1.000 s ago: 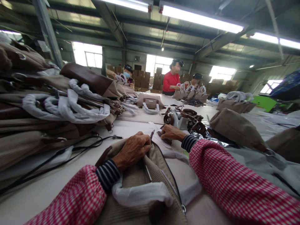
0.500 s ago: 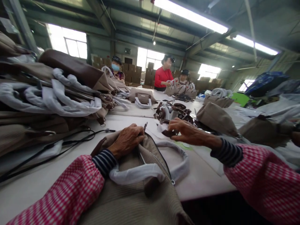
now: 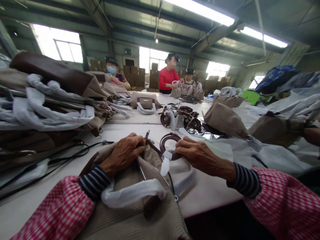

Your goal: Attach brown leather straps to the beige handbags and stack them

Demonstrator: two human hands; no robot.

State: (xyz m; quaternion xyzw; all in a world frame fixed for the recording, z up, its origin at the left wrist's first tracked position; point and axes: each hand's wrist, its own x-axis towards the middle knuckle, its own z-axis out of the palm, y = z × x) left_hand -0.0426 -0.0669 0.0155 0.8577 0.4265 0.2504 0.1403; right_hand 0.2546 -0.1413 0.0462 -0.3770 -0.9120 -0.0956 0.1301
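Note:
A beige handbag (image 3: 140, 213) lies on the white table (image 3: 130, 128) in front of me, its handles wrapped in white plastic. My left hand (image 3: 123, 153) is closed on the bag's open zip edge, beside the metal zip pull. My right hand (image 3: 200, 155) grips a coiled dark brown strap (image 3: 168, 140) with a white wrapper, held over the bag's opening. Both sleeves are red-and-white check with striped cuffs.
A tall stack of beige and brown bags (image 3: 50, 100) fills the left side, with black cords (image 3: 62, 156) trailing below it. More coiled straps (image 3: 180, 118) and silver foil lie mid-table, and beige bags (image 3: 225, 121) at right. Three people (image 3: 167, 76) work at the far end.
My right hand has brought a coiled brown strap from the pile back to the bag's opening. My left hand kept its grip on the zip edge. The view turned slightly right.

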